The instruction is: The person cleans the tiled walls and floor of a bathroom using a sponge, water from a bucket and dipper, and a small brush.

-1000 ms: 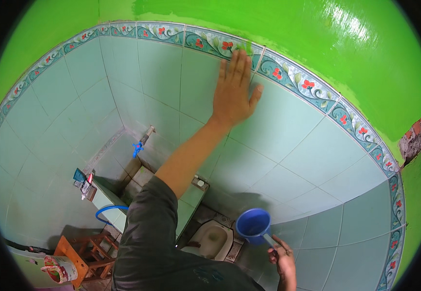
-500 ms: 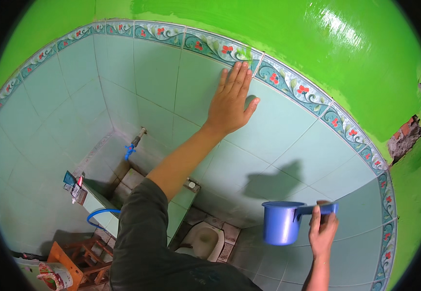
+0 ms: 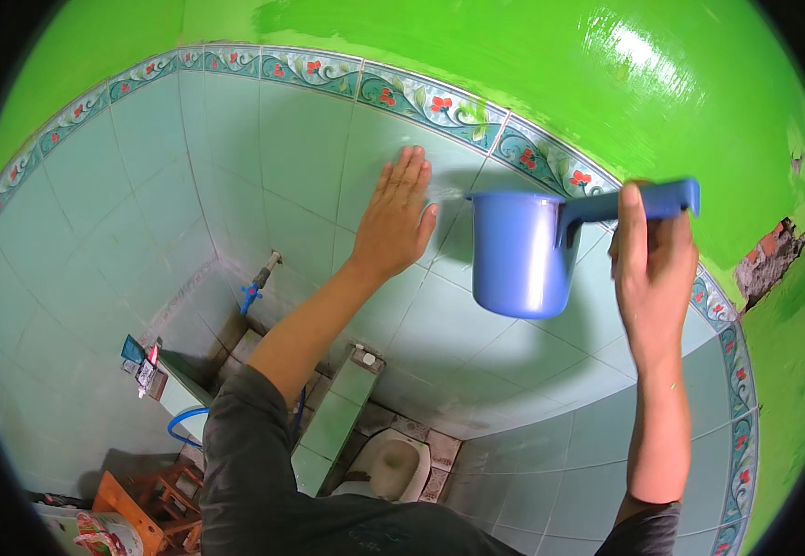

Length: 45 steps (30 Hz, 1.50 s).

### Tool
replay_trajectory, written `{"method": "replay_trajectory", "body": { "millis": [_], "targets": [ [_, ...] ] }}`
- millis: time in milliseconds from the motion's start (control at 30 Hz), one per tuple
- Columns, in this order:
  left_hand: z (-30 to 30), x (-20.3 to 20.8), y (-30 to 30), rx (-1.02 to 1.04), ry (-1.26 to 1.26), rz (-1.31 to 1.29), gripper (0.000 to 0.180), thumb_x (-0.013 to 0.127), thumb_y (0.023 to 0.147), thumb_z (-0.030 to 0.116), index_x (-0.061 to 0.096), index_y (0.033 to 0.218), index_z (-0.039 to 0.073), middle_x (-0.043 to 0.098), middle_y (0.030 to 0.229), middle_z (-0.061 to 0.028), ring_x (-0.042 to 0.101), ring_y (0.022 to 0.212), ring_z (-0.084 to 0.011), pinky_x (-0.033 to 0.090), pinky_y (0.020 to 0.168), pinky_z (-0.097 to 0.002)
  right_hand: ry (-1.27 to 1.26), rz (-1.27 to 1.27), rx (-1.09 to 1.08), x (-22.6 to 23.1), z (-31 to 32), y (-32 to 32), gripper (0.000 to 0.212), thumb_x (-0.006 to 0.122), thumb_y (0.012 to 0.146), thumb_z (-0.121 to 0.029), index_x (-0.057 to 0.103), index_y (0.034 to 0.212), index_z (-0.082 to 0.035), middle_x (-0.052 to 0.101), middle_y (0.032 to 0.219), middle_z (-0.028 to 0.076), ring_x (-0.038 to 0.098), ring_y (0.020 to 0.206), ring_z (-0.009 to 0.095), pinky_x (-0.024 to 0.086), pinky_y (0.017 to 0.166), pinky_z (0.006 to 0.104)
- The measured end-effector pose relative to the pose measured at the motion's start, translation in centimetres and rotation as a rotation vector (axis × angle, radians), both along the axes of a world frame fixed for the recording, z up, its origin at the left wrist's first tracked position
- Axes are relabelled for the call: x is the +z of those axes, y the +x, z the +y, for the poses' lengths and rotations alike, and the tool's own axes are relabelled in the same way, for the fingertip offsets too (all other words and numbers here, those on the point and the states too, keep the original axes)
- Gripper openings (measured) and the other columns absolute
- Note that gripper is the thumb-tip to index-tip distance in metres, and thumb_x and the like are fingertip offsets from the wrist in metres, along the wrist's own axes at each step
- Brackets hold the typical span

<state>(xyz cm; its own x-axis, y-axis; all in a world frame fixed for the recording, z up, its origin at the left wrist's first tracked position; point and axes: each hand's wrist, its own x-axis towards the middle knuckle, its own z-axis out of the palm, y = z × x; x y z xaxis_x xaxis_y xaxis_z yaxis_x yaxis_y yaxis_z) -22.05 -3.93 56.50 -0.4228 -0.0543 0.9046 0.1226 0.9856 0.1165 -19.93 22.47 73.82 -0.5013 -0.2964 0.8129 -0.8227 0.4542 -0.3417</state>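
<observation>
Fingers (image 3: 632,222) of the right hand (image 3: 657,278) grasp the handle (image 3: 597,207) of a blue dipper (image 3: 518,255), raised upright before a pale green tiled wall (image 3: 305,153), its cup to the right of the left hand (image 3: 391,232). That left hand is unclenched, outstretched, palm toward the tiles below a flowered border (image 3: 323,74). Lower down are a blue tap (image 3: 250,296) and a toilet (image 3: 391,471).

And here's the tiled tub (image 3: 333,417), toiletries (image 3: 145,369) perched on one corner, small white item (image 3: 368,358) on another, orange stool (image 3: 122,505) carrying a bucket (image 3: 122,535)
</observation>
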Motion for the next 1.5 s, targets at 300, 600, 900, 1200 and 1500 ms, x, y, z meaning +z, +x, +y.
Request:
{"method": "replay_trajectory", "body": {
  "millis": [300,600,900,1200,1500],
  "targets": [
    [2.0,6.5,-2.6,-0.008,-0.290,-0.018,0.056,0.050,0.095,0.025,0.037,0.141,-0.004,0.031,0.153,-0.0164,0.024,0.144,-0.0307,0.018,0.118,-0.0458,-0.037,-0.366,-0.043,-7.8,6.6,2.5,0.027,0.055,0.098,-0.020,0.056,0.106,0.006,0.053,0.060,0.003,0.050,0.053,0.008,0.042,0.048,0.0247],
    [-3.9,-4.1,-0.1,0.115,-0.170,-0.171,0.064,0.051,0.094,0.029,0.032,0.142,-0.008,0.025,0.154,-0.0225,0.019,0.145,-0.0353,0.014,0.119,-0.0468,-0.106,-0.615,-0.088,-14.9,12.4,3.8,0.028,0.053,0.100,-0.021,0.053,0.112,0.004,0.049,0.061,0.001,0.045,0.050,0.007,0.036,0.044,0.0236],
    [-6.8,-32.9,11.9,0.193,0.547,-0.849,0.021,0.054,0.087,0.014,0.058,0.099,-0.003,0.060,0.100,-0.0250,0.058,0.099,-0.0422,0.047,0.085,-0.0496,0.098,-0.809,-0.083,-26.6,15.0,2.3,0.019,0.060,0.094,-0.014,0.055,0.107,0.000,0.055,0.068,0.001,0.048,0.055,0.005,0.039,0.047,0.0221],
    [0.4,-47.3,19.5,0.285,0.727,-1.142,0.026,0.053,0.090,0.023,0.064,0.090,-0.001,0.067,0.091,-0.0247,0.066,0.086,-0.0400,0.053,0.075,-0.0495,0.176,-1.119,0.055,-37.3,13.7,1.7,0.017,0.059,0.092,-0.006,0.054,0.108,-0.002,0.059,0.072,0.005,0.058,0.059,0.010,0.049,0.052,0.0256],
    [-1.9,-43.7,33.8,0.799,0.848,-1.214,0.035,0.052,0.094,0.033,0.063,0.085,0.001,0.068,0.080,-0.0201,0.066,0.071,-0.0372,0.052,0.064,-0.0475,0.173,-1.314,0.219,-43.3,10.6,2.4,0.020,0.057,0.094,-0.006,0.051,0.112,0.000,0.061,0.075,0.009,0.064,0.066,0.015,0.049,0.055,0.0259]
  ]
}}
